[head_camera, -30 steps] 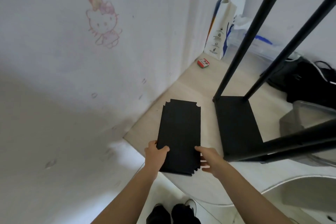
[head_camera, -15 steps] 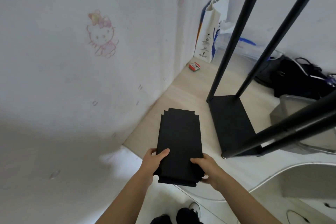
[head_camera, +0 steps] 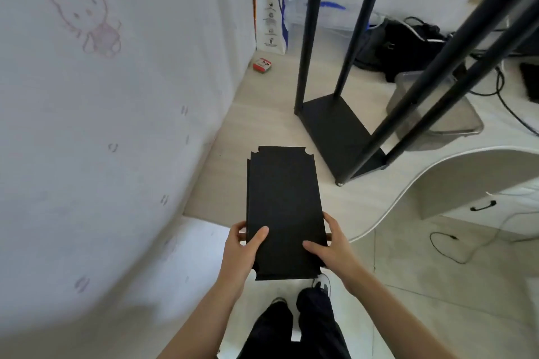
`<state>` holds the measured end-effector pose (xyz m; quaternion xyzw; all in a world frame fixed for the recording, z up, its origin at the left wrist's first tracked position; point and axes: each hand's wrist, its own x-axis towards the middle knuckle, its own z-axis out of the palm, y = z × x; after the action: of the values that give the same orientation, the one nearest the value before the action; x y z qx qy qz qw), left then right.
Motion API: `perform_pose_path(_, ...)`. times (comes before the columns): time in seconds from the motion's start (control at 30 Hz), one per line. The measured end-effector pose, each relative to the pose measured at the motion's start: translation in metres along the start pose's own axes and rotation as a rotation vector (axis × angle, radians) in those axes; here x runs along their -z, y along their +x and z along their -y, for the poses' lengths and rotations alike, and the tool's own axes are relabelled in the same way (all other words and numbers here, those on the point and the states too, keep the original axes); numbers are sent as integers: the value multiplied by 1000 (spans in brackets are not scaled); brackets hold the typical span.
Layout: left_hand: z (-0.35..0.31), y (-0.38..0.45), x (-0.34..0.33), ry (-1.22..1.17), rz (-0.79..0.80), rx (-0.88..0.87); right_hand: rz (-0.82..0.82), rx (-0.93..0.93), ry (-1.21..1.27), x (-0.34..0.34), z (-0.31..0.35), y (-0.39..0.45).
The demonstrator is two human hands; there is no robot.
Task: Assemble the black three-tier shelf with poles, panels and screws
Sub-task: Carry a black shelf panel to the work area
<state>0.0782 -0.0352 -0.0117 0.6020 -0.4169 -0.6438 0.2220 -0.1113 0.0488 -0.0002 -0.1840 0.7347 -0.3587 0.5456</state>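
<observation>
Two stacked black panels with notched corners are lifted above the raised wooden platform, long side pointing away from me. My left hand grips their near left edge, thumb on top. My right hand grips the near right edge, thumb on top as well. To the right, on the platform, stands the partly built shelf: a black base panel with several black poles rising from its corners.
A white wall with a cartoon drawing runs along the left. A paper bag, a small red box, a black bag with cables and a clear plastic tub sit behind the shelf. My legs are below.
Both hands have lifted the panels off the platform and drawn them toward me. My view has tilted down and stepped back, showing the tiled floor and my legs.
</observation>
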Motion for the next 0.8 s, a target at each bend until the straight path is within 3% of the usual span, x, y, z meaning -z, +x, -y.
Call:
perform_pose_path(0.43, 46, -80, -52, 304, 196, -160, -222, 5, 320, 41, -111, -99)
perform_pose_path(0.8, 93, -145, -172, 497, 526, -256, -498, -29, 520, 128, -215, -189)
